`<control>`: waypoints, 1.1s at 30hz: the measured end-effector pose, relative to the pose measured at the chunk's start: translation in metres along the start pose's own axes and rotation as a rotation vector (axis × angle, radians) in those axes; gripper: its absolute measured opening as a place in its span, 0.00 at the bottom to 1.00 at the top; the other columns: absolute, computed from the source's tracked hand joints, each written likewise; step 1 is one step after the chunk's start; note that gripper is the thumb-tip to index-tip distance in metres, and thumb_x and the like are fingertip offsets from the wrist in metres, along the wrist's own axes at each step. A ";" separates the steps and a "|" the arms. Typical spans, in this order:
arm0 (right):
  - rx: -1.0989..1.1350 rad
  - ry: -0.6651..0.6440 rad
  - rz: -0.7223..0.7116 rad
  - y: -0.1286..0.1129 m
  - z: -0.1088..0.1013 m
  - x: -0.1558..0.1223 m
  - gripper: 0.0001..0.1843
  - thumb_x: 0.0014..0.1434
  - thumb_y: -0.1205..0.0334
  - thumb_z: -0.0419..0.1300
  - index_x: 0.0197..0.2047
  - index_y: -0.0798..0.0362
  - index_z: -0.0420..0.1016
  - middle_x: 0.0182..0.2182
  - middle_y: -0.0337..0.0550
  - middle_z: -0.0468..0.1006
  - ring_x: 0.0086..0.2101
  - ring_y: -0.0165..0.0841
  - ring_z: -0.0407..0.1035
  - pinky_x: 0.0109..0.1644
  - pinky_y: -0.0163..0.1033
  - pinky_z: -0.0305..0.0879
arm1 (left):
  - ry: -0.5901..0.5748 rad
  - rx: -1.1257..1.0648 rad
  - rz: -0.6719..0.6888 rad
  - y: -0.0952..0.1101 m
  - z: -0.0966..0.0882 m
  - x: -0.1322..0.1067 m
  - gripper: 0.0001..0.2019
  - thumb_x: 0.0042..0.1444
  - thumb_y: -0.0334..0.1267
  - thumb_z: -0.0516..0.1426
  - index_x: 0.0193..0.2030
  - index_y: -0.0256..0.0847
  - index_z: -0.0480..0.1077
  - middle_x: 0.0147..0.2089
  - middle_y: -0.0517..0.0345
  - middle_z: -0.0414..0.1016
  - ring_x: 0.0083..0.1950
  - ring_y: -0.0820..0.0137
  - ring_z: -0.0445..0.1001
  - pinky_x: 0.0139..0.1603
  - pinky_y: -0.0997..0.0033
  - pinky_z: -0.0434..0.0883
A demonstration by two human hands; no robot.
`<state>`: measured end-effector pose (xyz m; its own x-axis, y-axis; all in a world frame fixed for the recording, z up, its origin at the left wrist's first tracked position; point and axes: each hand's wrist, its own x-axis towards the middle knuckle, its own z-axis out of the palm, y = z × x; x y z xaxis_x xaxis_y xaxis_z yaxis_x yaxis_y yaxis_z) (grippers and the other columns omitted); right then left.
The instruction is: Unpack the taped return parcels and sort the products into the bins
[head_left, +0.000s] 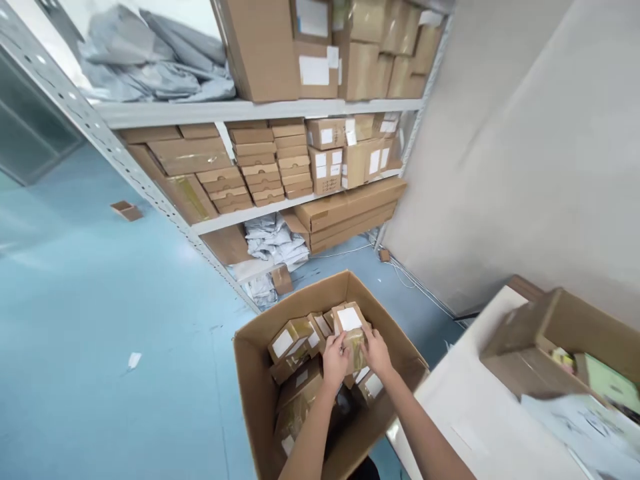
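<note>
A small taped cardboard box (353,343) with a white label is held between my two hands, over a large open carton (256,393). My left hand (335,360) grips its left side with curled fingers. On its right side, the fingers of my right hand (376,350) are closed against the cardboard. Inside the carton lie several other small boxes, among them a labelled box (286,340) at the left and a larger brown box (300,400) below it. My forearms cover part of the contents.
A metal shelf rack (250,112) ahead carries stacked cardboard boxes and grey bags (150,63). To the right stands a white table (465,407) with an open box (515,340) and papers. A small box (127,211) and a white scrap (134,361) lie on the blue floor. Cables (425,290) run along the wall.
</note>
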<state>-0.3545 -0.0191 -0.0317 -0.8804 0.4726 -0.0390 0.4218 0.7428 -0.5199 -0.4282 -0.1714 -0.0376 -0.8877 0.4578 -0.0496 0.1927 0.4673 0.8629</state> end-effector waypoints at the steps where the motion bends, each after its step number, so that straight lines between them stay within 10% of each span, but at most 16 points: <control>1: 0.009 0.040 0.001 -0.001 -0.018 -0.015 0.29 0.67 0.62 0.58 0.70 0.52 0.69 0.52 0.57 0.76 0.51 0.48 0.75 0.57 0.47 0.72 | -0.013 -0.008 0.048 0.016 -0.002 -0.011 0.26 0.59 0.31 0.56 0.65 0.46 0.74 0.54 0.52 0.74 0.55 0.64 0.78 0.62 0.62 0.74; 8: 0.042 0.462 0.109 0.020 -0.130 -0.144 0.26 0.64 0.62 0.62 0.65 0.48 0.74 0.52 0.51 0.78 0.52 0.44 0.75 0.59 0.49 0.72 | -0.183 -0.048 0.340 0.124 0.023 -0.088 0.25 0.62 0.33 0.55 0.65 0.47 0.75 0.57 0.49 0.74 0.60 0.61 0.75 0.65 0.60 0.73; 16: 0.042 0.669 0.439 0.096 -0.207 -0.313 0.24 0.59 0.66 0.67 0.59 0.49 0.80 0.49 0.50 0.81 0.49 0.43 0.77 0.58 0.45 0.72 | -0.522 -0.059 0.584 0.206 0.121 -0.197 0.25 0.61 0.29 0.56 0.64 0.47 0.76 0.56 0.49 0.76 0.59 0.61 0.76 0.66 0.55 0.73; 21: 0.046 0.772 0.627 0.173 -0.205 -0.419 0.21 0.60 0.66 0.66 0.57 0.51 0.81 0.48 0.50 0.83 0.48 0.44 0.78 0.57 0.47 0.73 | -0.659 -0.054 0.626 0.226 0.218 -0.283 0.25 0.59 0.25 0.55 0.60 0.46 0.78 0.59 0.49 0.77 0.63 0.63 0.76 0.68 0.57 0.72; 26: 0.068 0.710 0.847 0.248 -0.156 -0.516 0.29 0.58 0.75 0.60 0.61 0.51 0.78 0.54 0.53 0.81 0.55 0.44 0.77 0.60 0.49 0.73 | -0.926 0.088 0.482 0.210 0.309 -0.373 0.22 0.56 0.25 0.57 0.55 0.42 0.81 0.60 0.48 0.80 0.64 0.59 0.77 0.67 0.55 0.73; 33: 0.190 0.480 0.798 0.309 -0.158 -0.594 0.39 0.55 0.76 0.61 0.70 0.48 0.71 0.69 0.54 0.69 0.69 0.46 0.63 0.70 0.53 0.64 | -0.864 0.390 0.565 0.210 0.351 -0.411 0.21 0.58 0.28 0.58 0.59 0.39 0.77 0.67 0.41 0.75 0.70 0.58 0.72 0.72 0.55 0.67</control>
<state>0.3335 0.0050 -0.0341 -0.1463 0.9831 -0.1097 0.7806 0.0466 -0.6233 0.1237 0.0042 -0.0123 -0.0682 0.9841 -0.1641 0.7322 0.1611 0.6617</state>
